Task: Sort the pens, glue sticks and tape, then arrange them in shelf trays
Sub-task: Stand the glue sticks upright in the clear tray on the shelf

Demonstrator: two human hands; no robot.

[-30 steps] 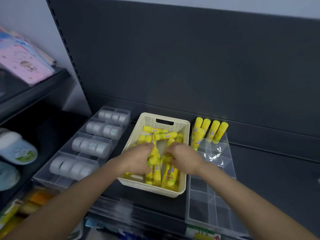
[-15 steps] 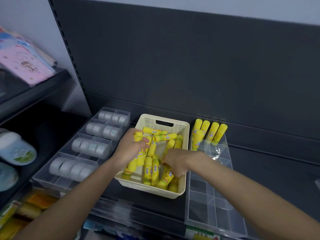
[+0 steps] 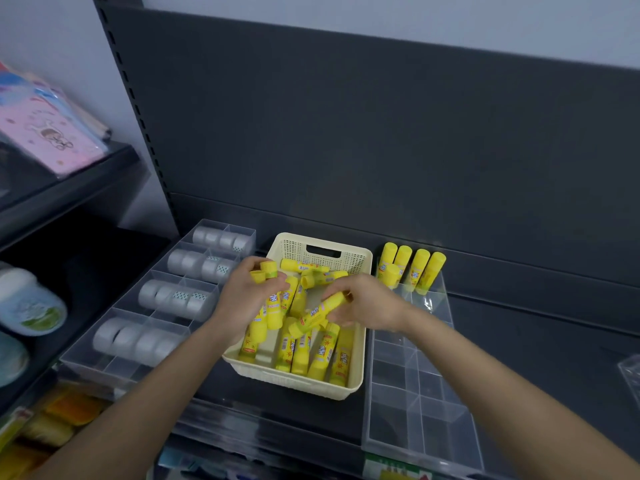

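Note:
A cream plastic basket point(image 3: 294, 382) stands on the dark shelf, full of loose yellow glue sticks point(image 3: 323, 353). My left hand point(image 3: 244, 297) is over its left side, closed around several glue sticks held upright. Over the basket's right side, my right hand point(image 3: 365, 303) grips one glue stick point(image 3: 317, 315) lying slantwise. Right of the basket a clear divided tray point(image 3: 420, 414) has several glue sticks point(image 3: 412, 268) standing in its far compartment. To the left, another clear tray point(image 3: 121, 367) holds rows of tape rolls point(image 3: 173, 297).
The shelf's dark back panel rises just behind the trays. A side shelf at left carries pink packets point(image 3: 45, 133) above and round containers point(image 3: 29, 304) below. Coloured goods point(image 3: 55, 417) lie on the shelf beneath. A clear plastic item point(image 3: 632, 375) sits at the far right edge.
My left hand has gathered several glue sticks and lifted them toward the basket's back left. My right hand has picked one stick out of the pile and raised it.

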